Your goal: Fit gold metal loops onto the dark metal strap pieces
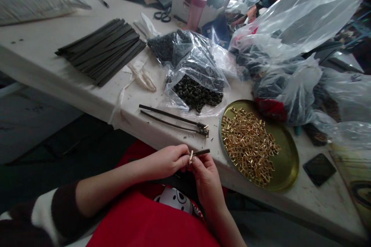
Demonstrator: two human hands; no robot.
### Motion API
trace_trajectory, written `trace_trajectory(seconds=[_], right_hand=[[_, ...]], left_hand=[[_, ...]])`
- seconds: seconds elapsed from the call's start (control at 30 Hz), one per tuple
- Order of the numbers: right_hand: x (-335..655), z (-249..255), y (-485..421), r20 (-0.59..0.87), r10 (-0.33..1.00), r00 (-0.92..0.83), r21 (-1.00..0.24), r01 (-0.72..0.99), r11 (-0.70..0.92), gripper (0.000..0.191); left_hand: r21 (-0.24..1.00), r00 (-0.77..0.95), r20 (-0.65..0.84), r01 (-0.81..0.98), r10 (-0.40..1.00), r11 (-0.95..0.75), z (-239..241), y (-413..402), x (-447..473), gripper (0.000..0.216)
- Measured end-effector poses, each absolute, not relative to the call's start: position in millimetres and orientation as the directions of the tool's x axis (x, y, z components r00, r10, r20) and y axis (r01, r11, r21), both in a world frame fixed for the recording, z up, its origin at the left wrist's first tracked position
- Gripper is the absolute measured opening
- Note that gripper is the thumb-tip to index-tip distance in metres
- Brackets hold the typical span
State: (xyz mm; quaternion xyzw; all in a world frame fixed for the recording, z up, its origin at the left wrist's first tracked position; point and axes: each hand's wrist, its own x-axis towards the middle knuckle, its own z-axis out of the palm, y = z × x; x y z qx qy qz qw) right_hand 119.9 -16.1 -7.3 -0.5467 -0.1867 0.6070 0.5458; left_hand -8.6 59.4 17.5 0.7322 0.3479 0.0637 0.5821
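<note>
My left hand point(168, 160) pinches a thin black strap point(202, 152) near its end, just below the table's front edge. My right hand point(204, 175) is closed beside it, its fingertips on a small gold metal clip point(191, 156) that sits on the strap. Two finished straps with gold ends point(174, 120) lie on the white table point(87, 88) right above my hands. A round gold tray point(285, 162) heaped with several gold clips point(249, 144) stands to the right.
A stack of black strips point(101, 50) lies at the left. Clear plastic bags of small dark parts point(194, 73) fill the middle and right. A pink bottle point(196, 9), scissors point(162, 15) and a black phone point(319, 168) are also on the table.
</note>
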Motion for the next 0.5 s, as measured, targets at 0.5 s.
trace_trajectory(seconds=[0.5], right_hand=[[125.8,0.3,-21.1,0.044,0.933,0.357,-0.921,0.376,-0.1,0.009]], left_hand=[[0.908,0.723,-0.321,0.418,0.611,-0.018,23.5,54.3,-12.2,0.024]])
